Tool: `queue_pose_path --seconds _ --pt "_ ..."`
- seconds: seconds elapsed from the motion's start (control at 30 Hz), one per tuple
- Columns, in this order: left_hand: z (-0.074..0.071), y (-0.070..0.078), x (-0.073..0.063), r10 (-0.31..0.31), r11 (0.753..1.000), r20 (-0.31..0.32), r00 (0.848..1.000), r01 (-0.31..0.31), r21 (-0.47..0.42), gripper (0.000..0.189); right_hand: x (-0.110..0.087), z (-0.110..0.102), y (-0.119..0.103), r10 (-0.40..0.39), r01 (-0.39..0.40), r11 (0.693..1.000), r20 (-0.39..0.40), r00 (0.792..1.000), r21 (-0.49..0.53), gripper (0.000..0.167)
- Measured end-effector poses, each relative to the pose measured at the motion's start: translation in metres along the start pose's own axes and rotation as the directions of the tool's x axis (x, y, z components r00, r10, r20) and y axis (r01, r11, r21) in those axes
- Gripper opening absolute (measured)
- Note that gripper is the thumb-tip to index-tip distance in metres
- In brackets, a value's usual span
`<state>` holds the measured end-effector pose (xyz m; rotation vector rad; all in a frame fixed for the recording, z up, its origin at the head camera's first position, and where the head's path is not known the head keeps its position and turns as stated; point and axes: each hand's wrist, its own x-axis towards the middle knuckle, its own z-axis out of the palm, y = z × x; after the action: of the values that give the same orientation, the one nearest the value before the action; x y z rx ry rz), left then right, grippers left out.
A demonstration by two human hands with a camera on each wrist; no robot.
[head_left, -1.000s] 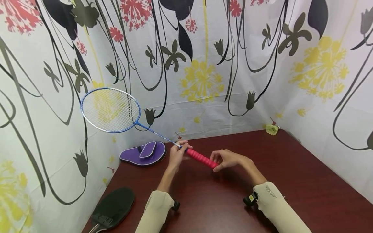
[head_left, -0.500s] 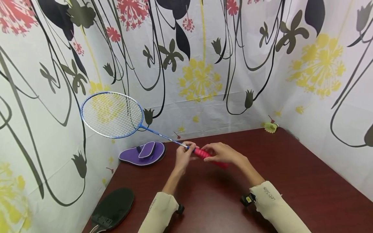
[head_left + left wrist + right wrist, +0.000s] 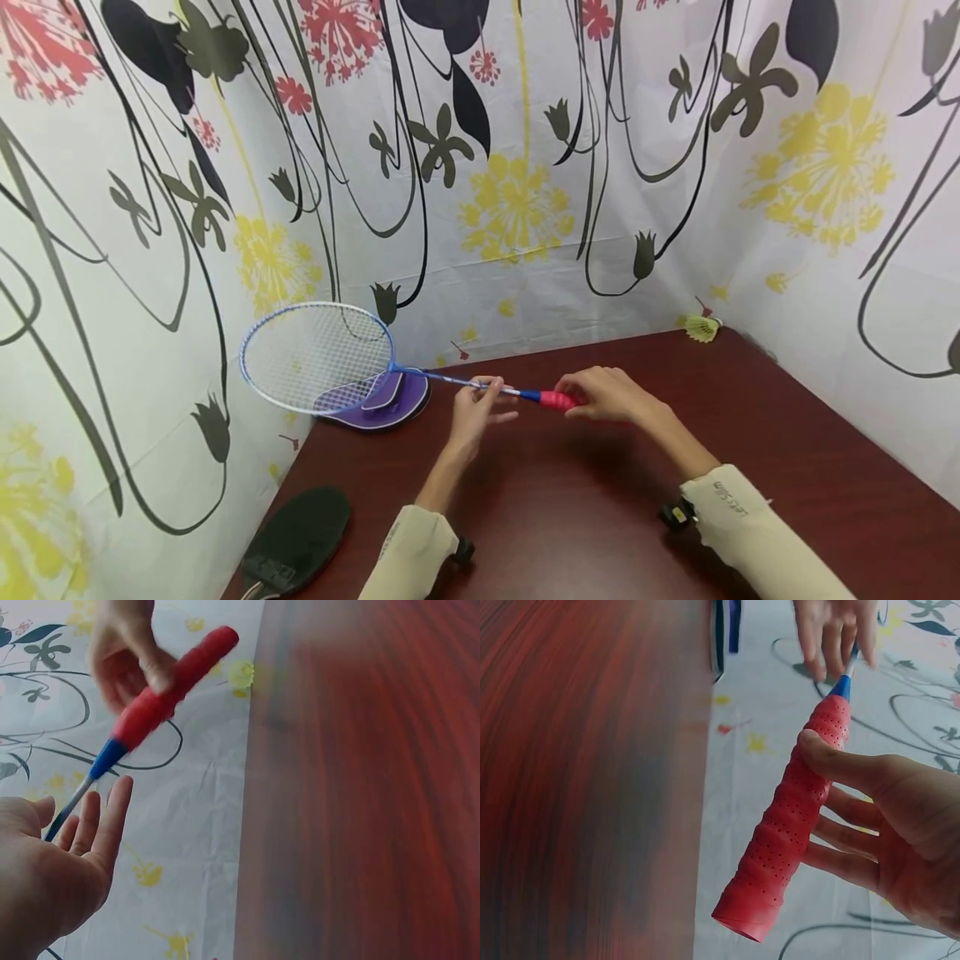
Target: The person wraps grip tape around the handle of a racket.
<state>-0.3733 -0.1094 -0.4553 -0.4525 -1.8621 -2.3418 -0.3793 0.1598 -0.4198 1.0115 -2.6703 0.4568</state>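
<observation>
A badminton racket (image 3: pixel 431 377) with a blue and white frame is held above the table, its strung head to the left and slightly tilted. Its handle has a ribbed, perforated red grip (image 3: pixel 784 817) below a blue cone. My left hand (image 3: pixel 472 417) holds the shaft lightly between thumb and forefinger; the other fingers stretch out in the left wrist view. My right hand (image 3: pixel 611 396) grips the upper red handle, thumb on the near side and fingers behind. The grip's butt end sticks out free in the right wrist view.
A purple paddle case (image 3: pixel 375 415) lies at the table's back left, partly behind the strings. A black table tennis bat (image 3: pixel 300 533) lies at the front left. In the far right corner sits a yellow shuttlecock (image 3: pixel 701 328). Patterned cloth (image 3: pixel 525 300) encloses the table (image 3: pixel 570 517).
The racket's head has come down and right, now overlapping the purple case. My right hand has shifted from the butt end up the handle; my left hand now holds the shaft farther from the grip.
</observation>
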Motion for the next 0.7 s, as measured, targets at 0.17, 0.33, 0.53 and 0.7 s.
queue_pose_path --seconds 0.17,0.33,0.53,0.7 --pt "-0.019 0.003 -0.011 -0.034 0.998 0.033 0.999 0.032 0.057 0.038 -0.022 -0.009 0.023 -0.018 0.018 0.999 -0.01 1.0 -0.029 0.032" --pt "-0.044 0.009 -0.02 -0.04 0.987 0.088 0.995 0.026 0.158 0.038 -0.046 -0.023 0.047 0.002 -0.003 0.997 -0.017 1.0 -0.072 0.032" --pt "-0.086 0.014 -0.031 -0.018 0.96 0.093 0.996 -0.008 0.281 0.038 -0.07 -0.042 0.079 0.001 -0.005 0.994 -0.039 0.999 -0.107 0.032" --pt "-0.127 0.028 -0.037 0.013 0.952 -0.028 1.0 -0.004 0.305 0.04 -0.086 -0.054 0.102 0.03 -0.034 0.989 -0.031 0.999 -0.146 0.033"
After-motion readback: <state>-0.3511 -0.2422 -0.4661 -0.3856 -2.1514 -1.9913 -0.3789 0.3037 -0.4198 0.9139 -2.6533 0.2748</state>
